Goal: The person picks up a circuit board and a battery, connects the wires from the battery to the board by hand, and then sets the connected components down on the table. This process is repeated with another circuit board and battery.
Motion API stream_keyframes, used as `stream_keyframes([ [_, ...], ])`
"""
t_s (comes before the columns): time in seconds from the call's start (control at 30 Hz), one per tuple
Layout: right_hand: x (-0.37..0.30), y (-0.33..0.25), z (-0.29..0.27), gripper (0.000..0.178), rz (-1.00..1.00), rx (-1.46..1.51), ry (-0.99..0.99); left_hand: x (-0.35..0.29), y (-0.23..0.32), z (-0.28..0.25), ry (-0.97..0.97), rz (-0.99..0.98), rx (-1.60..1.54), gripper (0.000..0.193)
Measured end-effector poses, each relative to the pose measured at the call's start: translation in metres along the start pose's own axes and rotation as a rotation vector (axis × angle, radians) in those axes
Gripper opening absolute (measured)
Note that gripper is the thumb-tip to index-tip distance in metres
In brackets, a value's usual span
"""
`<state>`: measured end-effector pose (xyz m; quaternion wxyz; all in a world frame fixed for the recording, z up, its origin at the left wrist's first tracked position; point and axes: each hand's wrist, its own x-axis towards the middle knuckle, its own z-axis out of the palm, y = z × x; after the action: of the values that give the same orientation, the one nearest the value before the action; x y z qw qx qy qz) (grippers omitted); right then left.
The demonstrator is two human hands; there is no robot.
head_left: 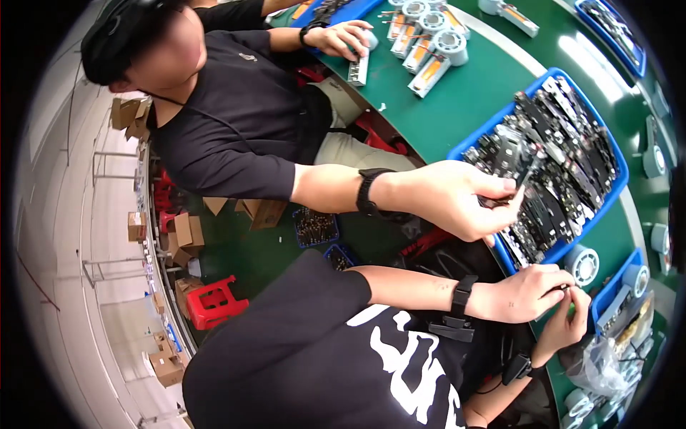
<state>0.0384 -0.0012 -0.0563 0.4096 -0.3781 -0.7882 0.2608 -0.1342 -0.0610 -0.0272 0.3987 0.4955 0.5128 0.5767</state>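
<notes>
My left hand (525, 292) and my right hand (563, 327) come together at the near edge of the green table, fingers bent into pinches. Between the fingertips a small dark piece shows, with a bit of green under it; too little is visible to name it. Just beyond my fingers lies a round pale-blue fan head (582, 265). Past my left hand stands a blue tray (620, 154) heaped with narrow black parts (564, 171). A co-worker's hand (464, 200) reaches over this tray, fingers closed around a small dark part.
The co-worker's other hand (339, 39) touches a pale device on the green table (400, 107), beside a row of handheld fan units (432, 61). A smaller blue tray (602, 297), a clear plastic bag (602, 366) and more fan units lie right of my hands. A red stool (214, 303) stands behind.
</notes>
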Motion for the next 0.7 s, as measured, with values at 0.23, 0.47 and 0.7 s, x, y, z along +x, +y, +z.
stream_keyframes([
  [0.23, -0.014, -0.042, 0.020, 0.030, -0.057, -0.075, 0.215, -0.022, 0.013, -0.019, -0.148, -0.426, -0.088, 0.047],
  [0.47, -0.073, -0.054, 0.001, 0.030, 0.065, -0.074, 0.225, -0.025, 0.016, -0.016, -0.270, -0.397, -0.093, 0.053],
  [0.7, -0.076, -0.045, -0.017, 0.028, 0.178, -0.228, 0.275, -0.038, 0.018, -0.011, -0.238, -0.384, -0.053, 0.056],
])
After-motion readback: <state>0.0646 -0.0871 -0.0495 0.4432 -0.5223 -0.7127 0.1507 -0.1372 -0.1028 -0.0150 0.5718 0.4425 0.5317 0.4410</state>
